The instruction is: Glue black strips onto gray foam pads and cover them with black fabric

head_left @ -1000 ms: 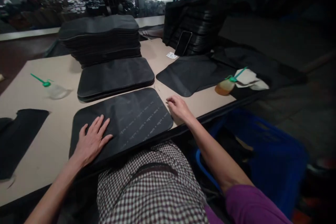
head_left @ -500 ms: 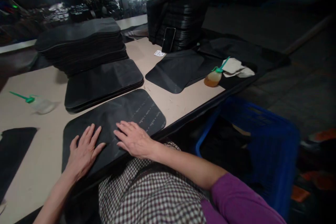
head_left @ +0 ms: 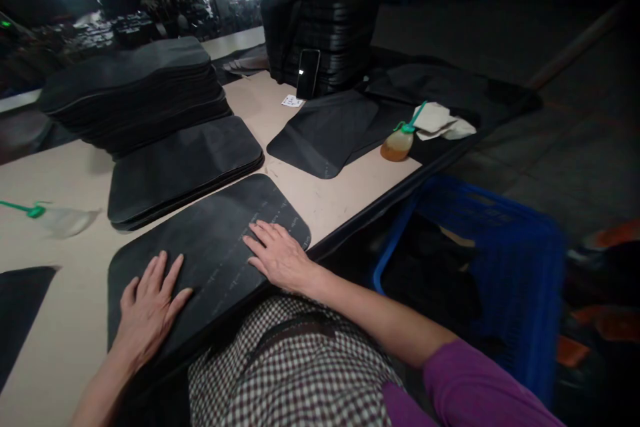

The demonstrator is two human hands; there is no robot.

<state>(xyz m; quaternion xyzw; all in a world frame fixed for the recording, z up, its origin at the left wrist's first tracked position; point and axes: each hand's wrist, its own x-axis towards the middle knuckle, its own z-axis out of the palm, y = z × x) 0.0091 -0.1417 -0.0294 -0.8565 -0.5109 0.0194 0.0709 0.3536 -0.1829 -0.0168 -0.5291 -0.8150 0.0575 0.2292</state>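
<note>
A dark sheet with rounded corners and rows of pale printed lettering (head_left: 215, 227) lies flat at the table's near edge. My left hand (head_left: 149, 307) rests on its left part, fingers spread. On the right part, my right hand (head_left: 280, 255) lies palm down with the fingers stretched out. Just behind the sheet is a low pile of similar dark sheets (head_left: 185, 170). A taller stack of dark panels (head_left: 135, 93) rises behind that pile.
A squeeze bottle of amber liquid (head_left: 398, 143) stands by white cloths (head_left: 440, 121); a paler bottle (head_left: 65, 220) is at left. A phone (head_left: 308, 73) leans against stacked black pieces (head_left: 335, 33). A blue crate (head_left: 520, 267) sits below the table's right edge.
My right hand has slid to the right across the sheet, over the printed lettering. My left hand stays on the left part. The view has shifted slightly.
</note>
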